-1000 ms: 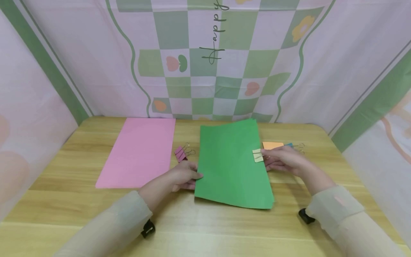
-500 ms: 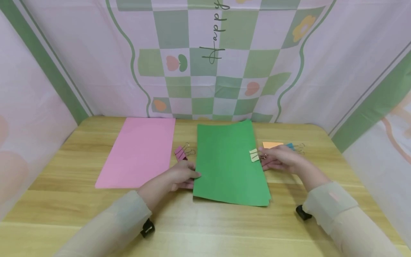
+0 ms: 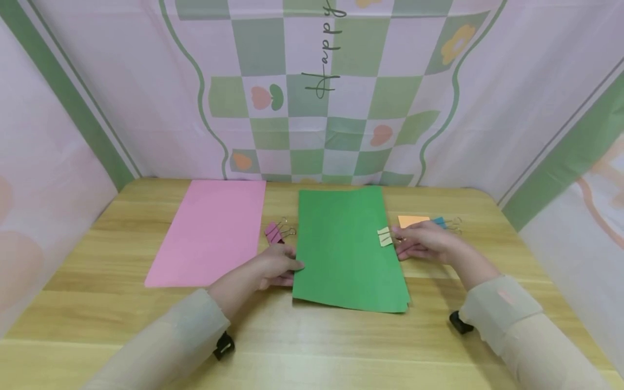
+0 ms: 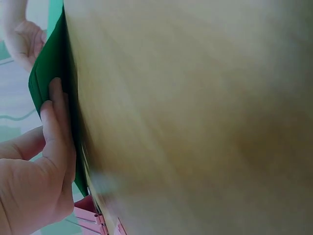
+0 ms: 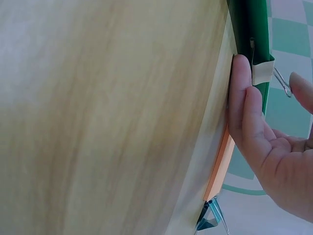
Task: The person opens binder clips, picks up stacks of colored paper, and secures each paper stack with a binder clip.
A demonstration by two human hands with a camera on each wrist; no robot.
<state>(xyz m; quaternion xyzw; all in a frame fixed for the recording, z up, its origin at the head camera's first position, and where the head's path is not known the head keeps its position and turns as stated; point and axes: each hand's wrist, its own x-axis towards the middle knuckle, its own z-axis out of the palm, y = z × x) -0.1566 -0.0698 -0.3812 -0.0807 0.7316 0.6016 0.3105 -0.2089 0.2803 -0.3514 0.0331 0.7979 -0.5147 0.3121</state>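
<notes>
A stack of green paper (image 3: 346, 254) lies tilted slightly up from the table, its sheets a little uneven at the lower right corner. My left hand (image 3: 280, 265) pinches its left edge, thumb on top and straight fingers (image 4: 54, 117) underneath. A pale yellow binder clip (image 3: 384, 236) bites the right edge. My right hand (image 3: 424, 241) is beside this clip, its straight fingers (image 5: 240, 93) under the paper's edge. In the right wrist view the thumb stands apart from the fingers, its tip close to the clip's wire handle (image 5: 282, 83).
A pink sheet (image 3: 209, 233) lies flat on the left of the wooden table (image 3: 292, 352). Between it and the green stack is a pink binder clip (image 3: 274, 233). Behind my right hand lies an orange pad (image 3: 413, 220) with a blue binder clip (image 3: 440, 222) on it.
The green stack has shifted slightly left and lower, with the yellow clip on it. My right hand has moved a little left with it, and its thumb has come off the clip.
</notes>
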